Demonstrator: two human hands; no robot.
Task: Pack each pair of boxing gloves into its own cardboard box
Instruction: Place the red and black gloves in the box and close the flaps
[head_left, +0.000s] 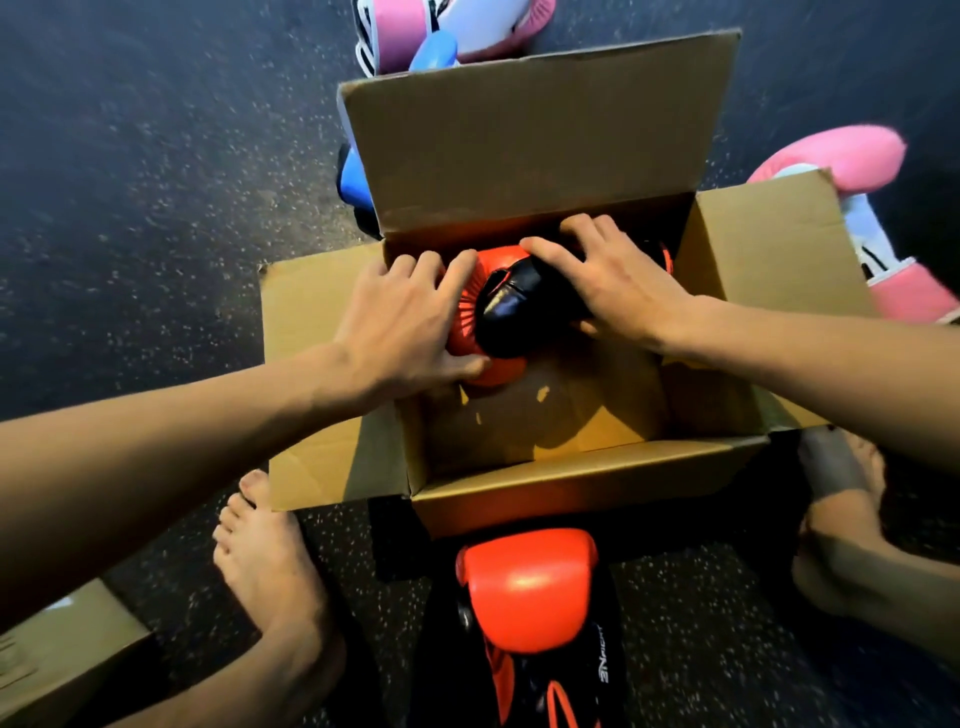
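Loose red-and-black glove (527, 584): one, on floor.
Boxed red-and-black glove (498, 312): one, grasped by left hand (410, 317) and right hand (618, 280).
Open cardboard box (582, 488): one.

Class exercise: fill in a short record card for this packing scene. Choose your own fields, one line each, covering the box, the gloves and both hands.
Open box: cardboard box, flaps up, on dark speckled floor
In box: one red-and-black glove, at the far end
Left hand: left hand pressing on the glove's left side
Right hand: right hand pressing on its top
Still outside: matching red glove, on the floor near the box's front wall
Other gloves: pink-and-white gloves right of and beyond the box; blue glove behind the back flap
Second box: lower left corner
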